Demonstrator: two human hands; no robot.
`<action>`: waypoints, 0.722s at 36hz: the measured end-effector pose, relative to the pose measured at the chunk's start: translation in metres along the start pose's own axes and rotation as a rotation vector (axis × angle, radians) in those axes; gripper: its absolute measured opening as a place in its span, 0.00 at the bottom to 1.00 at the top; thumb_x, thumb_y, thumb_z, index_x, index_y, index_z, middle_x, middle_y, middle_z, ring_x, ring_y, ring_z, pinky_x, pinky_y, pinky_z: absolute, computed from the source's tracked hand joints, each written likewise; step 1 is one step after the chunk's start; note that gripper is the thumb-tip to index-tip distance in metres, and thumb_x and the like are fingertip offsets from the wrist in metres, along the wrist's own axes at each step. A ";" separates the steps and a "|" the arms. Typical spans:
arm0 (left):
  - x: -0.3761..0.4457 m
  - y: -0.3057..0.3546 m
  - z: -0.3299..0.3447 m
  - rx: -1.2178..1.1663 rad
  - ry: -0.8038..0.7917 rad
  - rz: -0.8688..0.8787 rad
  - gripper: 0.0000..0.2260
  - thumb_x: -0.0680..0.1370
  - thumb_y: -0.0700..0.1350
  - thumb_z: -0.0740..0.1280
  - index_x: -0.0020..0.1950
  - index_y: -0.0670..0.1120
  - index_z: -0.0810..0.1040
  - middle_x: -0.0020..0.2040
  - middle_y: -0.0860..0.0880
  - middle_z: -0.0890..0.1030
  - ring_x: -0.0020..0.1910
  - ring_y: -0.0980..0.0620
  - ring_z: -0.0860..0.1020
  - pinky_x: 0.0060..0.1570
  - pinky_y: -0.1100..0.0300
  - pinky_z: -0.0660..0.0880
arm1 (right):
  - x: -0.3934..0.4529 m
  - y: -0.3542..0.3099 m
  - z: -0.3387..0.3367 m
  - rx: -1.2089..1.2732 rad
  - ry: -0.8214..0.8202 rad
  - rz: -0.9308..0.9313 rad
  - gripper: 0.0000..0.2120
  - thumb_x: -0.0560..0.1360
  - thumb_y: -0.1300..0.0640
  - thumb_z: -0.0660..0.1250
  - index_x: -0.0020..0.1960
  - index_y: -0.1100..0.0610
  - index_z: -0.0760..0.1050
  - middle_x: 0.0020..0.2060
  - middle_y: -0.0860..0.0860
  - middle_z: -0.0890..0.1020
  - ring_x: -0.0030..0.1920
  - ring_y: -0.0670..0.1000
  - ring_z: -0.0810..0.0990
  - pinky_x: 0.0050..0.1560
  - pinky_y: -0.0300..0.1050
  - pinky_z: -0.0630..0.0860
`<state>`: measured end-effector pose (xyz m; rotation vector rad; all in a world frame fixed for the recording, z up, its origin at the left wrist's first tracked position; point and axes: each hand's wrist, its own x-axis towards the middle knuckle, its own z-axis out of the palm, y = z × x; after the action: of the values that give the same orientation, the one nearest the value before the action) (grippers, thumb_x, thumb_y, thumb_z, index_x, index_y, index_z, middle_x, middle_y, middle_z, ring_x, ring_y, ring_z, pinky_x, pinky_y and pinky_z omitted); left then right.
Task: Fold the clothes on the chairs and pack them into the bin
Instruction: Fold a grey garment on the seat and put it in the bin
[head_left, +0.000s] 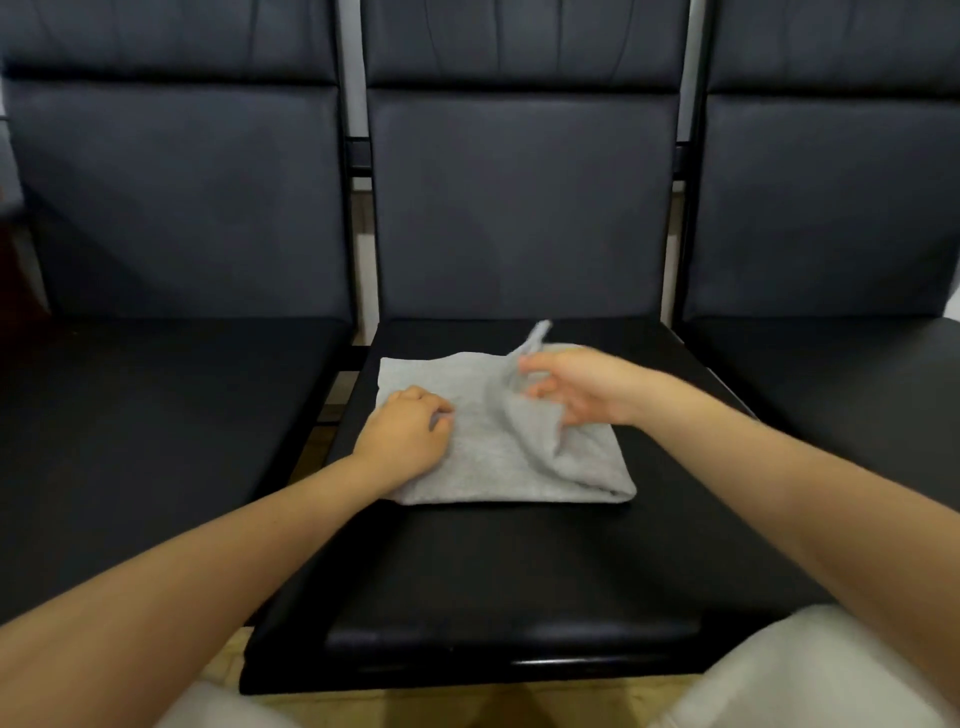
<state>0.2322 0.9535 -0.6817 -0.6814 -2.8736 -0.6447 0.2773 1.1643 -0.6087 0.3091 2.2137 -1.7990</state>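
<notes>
A single head-worn wide-angle view looks forward and down from close above the middle chair seat (509, 571), facing three dark chair backs.

Three black padded chairs (519, 208) side by side, dark metal frames; pale wall in gaps; light wood floor (322, 699) below.
</notes>
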 end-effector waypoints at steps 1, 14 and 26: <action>0.000 -0.001 0.000 0.003 0.001 0.001 0.15 0.81 0.47 0.58 0.65 0.48 0.76 0.65 0.49 0.74 0.66 0.50 0.70 0.66 0.55 0.67 | 0.001 0.006 0.003 -0.031 -0.059 0.032 0.13 0.80 0.52 0.63 0.61 0.56 0.72 0.41 0.54 0.82 0.38 0.51 0.83 0.36 0.42 0.77; -0.002 0.001 0.006 0.086 0.064 0.024 0.15 0.82 0.50 0.56 0.65 0.50 0.75 0.64 0.51 0.74 0.64 0.50 0.69 0.62 0.58 0.64 | 0.002 0.055 -0.041 -0.360 0.506 -0.045 0.21 0.73 0.43 0.69 0.32 0.57 0.67 0.31 0.50 0.72 0.35 0.50 0.71 0.37 0.45 0.67; 0.003 0.006 -0.008 0.045 -0.113 -0.062 0.17 0.80 0.54 0.61 0.68 0.53 0.72 0.69 0.49 0.68 0.70 0.48 0.64 0.67 0.53 0.62 | -0.007 0.048 -0.023 -0.166 0.360 -0.050 0.12 0.74 0.57 0.71 0.56 0.57 0.76 0.52 0.54 0.81 0.49 0.51 0.80 0.48 0.45 0.77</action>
<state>0.2327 0.9560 -0.6716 -0.6451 -3.0133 -0.5646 0.2985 1.1964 -0.6463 0.5867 2.6157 -1.6768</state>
